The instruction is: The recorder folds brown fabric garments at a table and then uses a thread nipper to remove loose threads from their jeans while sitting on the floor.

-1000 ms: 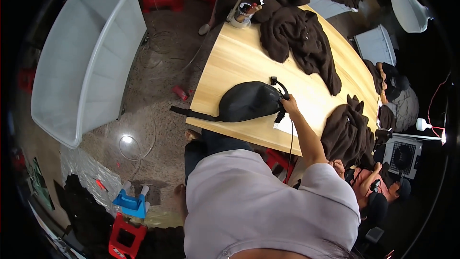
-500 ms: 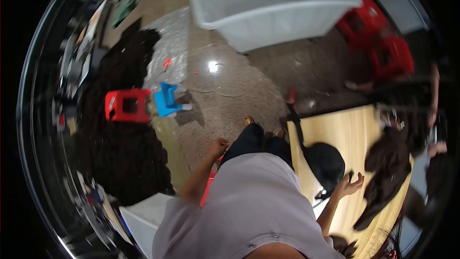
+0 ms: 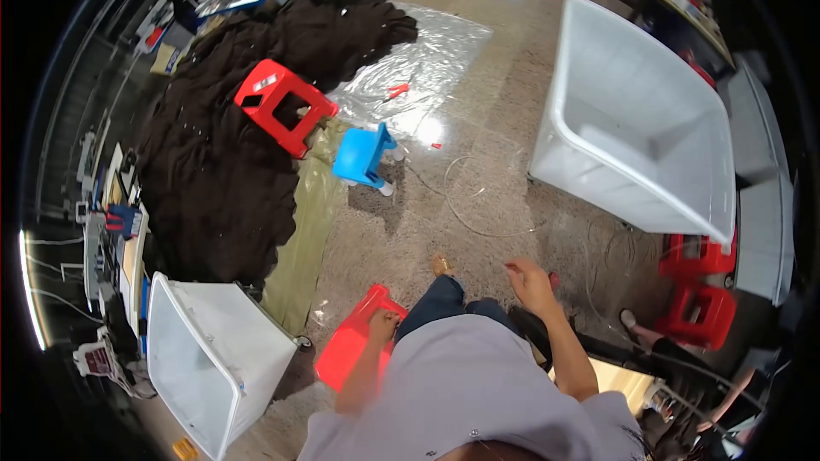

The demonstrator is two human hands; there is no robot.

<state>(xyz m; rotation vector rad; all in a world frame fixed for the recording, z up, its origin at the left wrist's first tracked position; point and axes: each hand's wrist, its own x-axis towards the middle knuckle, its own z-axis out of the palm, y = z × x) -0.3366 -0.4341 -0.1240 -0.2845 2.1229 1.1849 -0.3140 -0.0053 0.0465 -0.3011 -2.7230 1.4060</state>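
Observation:
My left hand (image 3: 383,324) hangs at my left side, over the edge of a red plastic stool (image 3: 348,350). Its fingers are curled in, and nothing shows in them; whether it touches the stool I cannot tell. In front of my right thigh, my right hand (image 3: 531,283) is raised above the floor. Its fingers point left, partly bent and apart, with nothing held.
Ahead on the right stands a large white tub (image 3: 632,162); another white tub (image 3: 222,367) is at left. Dark brown fabric (image 3: 213,145) spreads along the left, bearing a red stool (image 3: 286,108). A small blue chair (image 3: 362,156) and loose cable (image 3: 453,205) are ahead. Right: red stools (image 3: 699,314), another person's foot (image 3: 628,318).
My view and body have turned left, away from the wooden table with the black item. My right hand has swung from above that table to in front of me. My left hand now overlaps the stool.

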